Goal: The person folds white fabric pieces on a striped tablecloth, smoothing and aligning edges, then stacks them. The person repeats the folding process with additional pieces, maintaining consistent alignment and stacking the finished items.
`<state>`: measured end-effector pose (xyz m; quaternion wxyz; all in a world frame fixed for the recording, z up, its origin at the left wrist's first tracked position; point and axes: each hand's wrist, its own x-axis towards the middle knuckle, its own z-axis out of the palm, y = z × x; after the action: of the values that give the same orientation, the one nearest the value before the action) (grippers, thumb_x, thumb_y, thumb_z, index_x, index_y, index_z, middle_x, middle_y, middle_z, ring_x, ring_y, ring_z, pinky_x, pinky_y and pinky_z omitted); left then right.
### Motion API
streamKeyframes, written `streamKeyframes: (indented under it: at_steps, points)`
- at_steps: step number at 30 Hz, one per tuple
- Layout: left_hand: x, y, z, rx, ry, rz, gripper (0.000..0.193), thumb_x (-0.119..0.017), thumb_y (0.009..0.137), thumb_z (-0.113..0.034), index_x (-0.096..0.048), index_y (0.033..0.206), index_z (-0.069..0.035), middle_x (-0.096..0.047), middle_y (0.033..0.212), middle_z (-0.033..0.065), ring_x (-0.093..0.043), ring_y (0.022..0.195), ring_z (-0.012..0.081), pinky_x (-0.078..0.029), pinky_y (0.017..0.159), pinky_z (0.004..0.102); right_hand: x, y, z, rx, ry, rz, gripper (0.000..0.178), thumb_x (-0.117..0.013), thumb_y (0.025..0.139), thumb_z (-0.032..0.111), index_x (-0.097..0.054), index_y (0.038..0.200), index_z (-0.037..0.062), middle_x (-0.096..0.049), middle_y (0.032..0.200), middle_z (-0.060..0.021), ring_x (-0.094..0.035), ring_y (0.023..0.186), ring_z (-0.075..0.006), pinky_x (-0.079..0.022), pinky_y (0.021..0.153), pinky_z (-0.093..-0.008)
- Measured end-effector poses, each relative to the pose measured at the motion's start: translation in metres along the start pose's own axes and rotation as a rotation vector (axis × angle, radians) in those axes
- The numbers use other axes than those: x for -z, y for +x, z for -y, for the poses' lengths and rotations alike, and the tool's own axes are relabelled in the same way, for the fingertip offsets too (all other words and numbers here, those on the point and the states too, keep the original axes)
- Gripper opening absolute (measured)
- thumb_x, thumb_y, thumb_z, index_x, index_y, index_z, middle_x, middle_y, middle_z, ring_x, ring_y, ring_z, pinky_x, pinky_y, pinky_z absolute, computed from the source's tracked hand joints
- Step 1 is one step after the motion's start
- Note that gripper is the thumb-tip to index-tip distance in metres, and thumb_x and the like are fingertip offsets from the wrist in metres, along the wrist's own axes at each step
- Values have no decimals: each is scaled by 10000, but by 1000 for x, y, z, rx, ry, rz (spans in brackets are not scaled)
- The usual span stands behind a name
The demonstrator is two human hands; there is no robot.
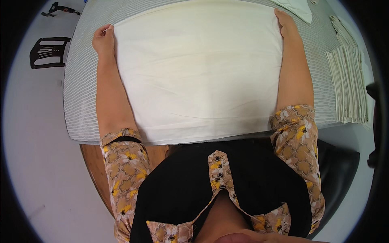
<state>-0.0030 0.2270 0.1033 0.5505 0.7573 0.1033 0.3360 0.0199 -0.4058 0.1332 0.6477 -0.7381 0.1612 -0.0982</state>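
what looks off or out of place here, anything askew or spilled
Nothing stands out. The white pillow lies flat on the striped bed, left hand and right hand at its far corners; folded cloths sit neatly stacked.

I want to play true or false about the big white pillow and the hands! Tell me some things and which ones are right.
1. The left hand is on the far left corner of the white pillow. True.
2. The right hand is holding the stack of folded cloths. False: it rests on the pillow's far right corner, and the stack lies apart, further to the right.
3. The pillow lies on a striped cover. True.
4. The pillow is bright red. False: it is white.
5. A dark chair stands on the floor to the left. True.
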Motion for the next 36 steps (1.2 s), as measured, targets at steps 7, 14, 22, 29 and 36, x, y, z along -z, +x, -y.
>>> streamKeyframes:
  at_steps: [7, 14, 22, 29, 36]
  points:
    - [-1, -5, -12, -51, -4, -33, 140, -796, 866, -138, -774, 971, -48, -731, 869, 25, -627, 769, 89, -511, 703, 247, -13, -11, 0, 75, -33, -208, 400, -660, 994, 316, -692, 1231, -4, -725, 1151, -112, -650, 1033, -196, -494, 914, -328]
    - [4, -10, -24, 27, 169, 90, 216, -781, 881, -153, -766, 1073, -55, -703, 918, 30, -606, 815, 106, -500, 761, 261, 3, 14, -33, 265, -483, -321, 424, -655, 970, 425, -748, 1075, 25, -761, 926, -119, -692, 840, -221, -518, 800, -366]
    - [21, -13, -13, 163, 75, 390, 283, -750, 920, -126, -731, 1193, -51, -704, 1009, 40, -606, 887, 104, -499, 798, 255, 4, -27, -31, 17, 80, -10, 346, -784, 886, 282, -736, 1050, -19, -727, 889, -81, -638, 786, -182, -510, 712, -345]
    - [19, -5, 4, 128, 124, 209, 210, -765, 922, -157, -759, 1086, -26, -730, 982, 30, -638, 884, 105, -514, 819, 250, -9, -44, -12, 81, -104, -189, 324, -773, 905, 247, -708, 1079, -18, -725, 907, -63, -631, 759, -152, -517, 725, -304]
    - [17, 1, 10, -69, 310, 113, 254, -780, 896, -268, -774, 1017, -45, -743, 909, 30, -650, 806, 111, -521, 772, 264, -18, -37, -15, 121, -597, -300, 409, -709, 921, 383, -725, 1180, 67, -759, 1069, -118, -709, 997, -289, -545, 875, -396]
